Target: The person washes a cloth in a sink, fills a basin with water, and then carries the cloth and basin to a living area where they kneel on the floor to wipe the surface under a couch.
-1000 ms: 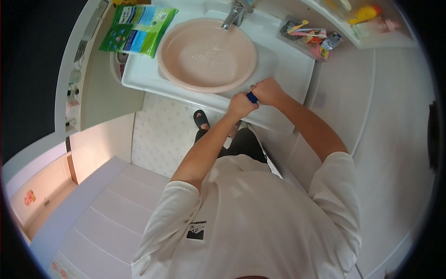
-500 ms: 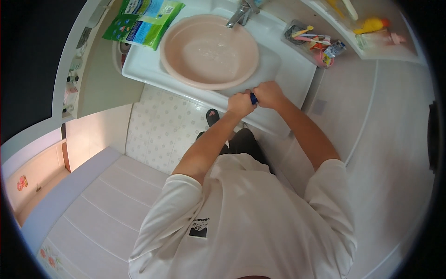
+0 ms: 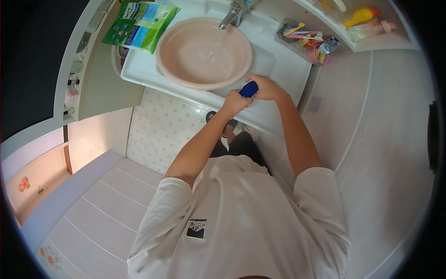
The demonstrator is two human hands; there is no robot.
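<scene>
Both my hands are together over the front right edge of the white sink top [image 3: 290,74]. Between them sits a small dark blue rounded object [image 3: 249,89], whose kind I cannot make out. My left hand [image 3: 236,103] is closed on its near left side. My right hand [image 3: 265,88] curls round its right side, with fingers reaching over the far end. Just left of my hands, a pale pink plastic basin [image 3: 204,86] stands on the sink; it seems to hold a little shallow water.
A chrome tap [image 3: 230,18] reaches over the basin's far rim. Green and blue packets [image 3: 144,25] lie at the back left. At the right, a clear holder [image 3: 289,31] carries toothbrushes. Shelves with bottles [image 3: 369,30] hang at the far right; an open cabinet door [image 3: 104,88] stands left.
My hands have parted slightly, and much more of the blue object shows between them. My right hand has shifted its hold. The view has moved a little.
</scene>
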